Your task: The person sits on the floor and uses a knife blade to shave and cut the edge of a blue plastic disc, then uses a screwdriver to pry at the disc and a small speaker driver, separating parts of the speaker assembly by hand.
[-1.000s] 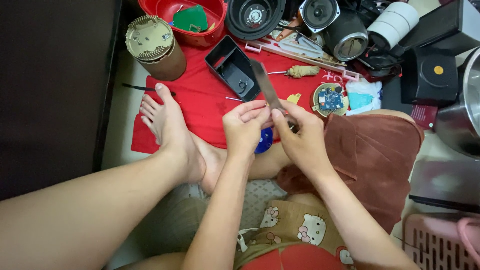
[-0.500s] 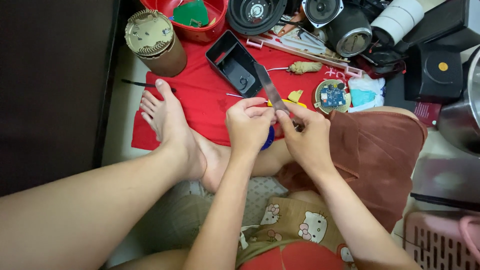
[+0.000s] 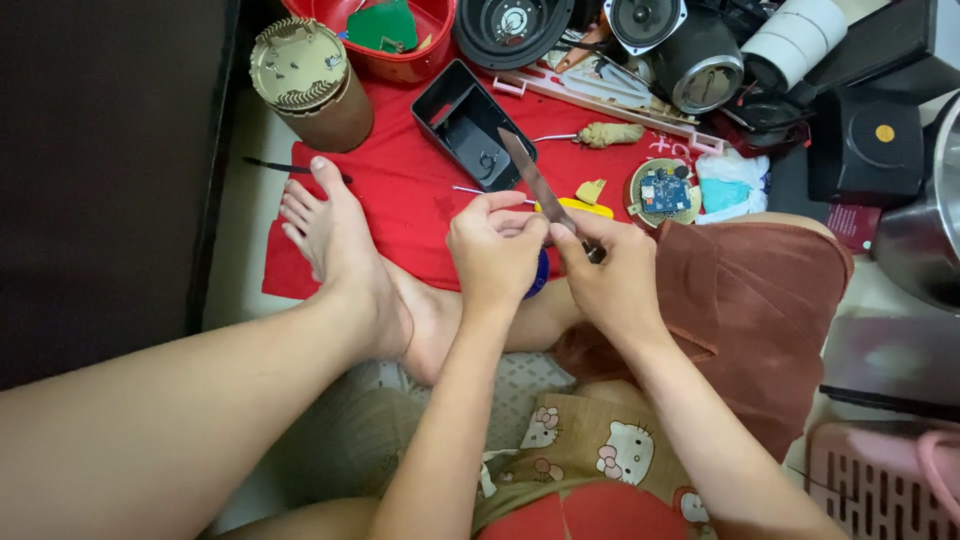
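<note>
My right hand [image 3: 612, 278] grips a knife [image 3: 535, 182] whose grey blade points up and away over the red cloth [image 3: 400, 195]. My left hand [image 3: 492, 252] is closed around a small blue object [image 3: 540, 275], mostly hidden under its fingers. The two hands touch at the fingertips, right where the blade starts. A yellow piece [image 3: 582, 207] shows just behind the hands. My bare foot [image 3: 335, 245] rests on the cloth to the left of them.
A black open box [image 3: 468, 125] lies beyond the blade. A brass-coloured cylinder [image 3: 308, 85], a red bowl [image 3: 400, 62], speakers [image 3: 510, 28], a round circuit board [image 3: 662, 190] and black boxes [image 3: 865, 145] crowd the far side. A pink basket [image 3: 880, 485] stands at bottom right.
Both hands have stayed together on the knife and blue object; the blade has tilted only slightly. The view has shifted a little.
</note>
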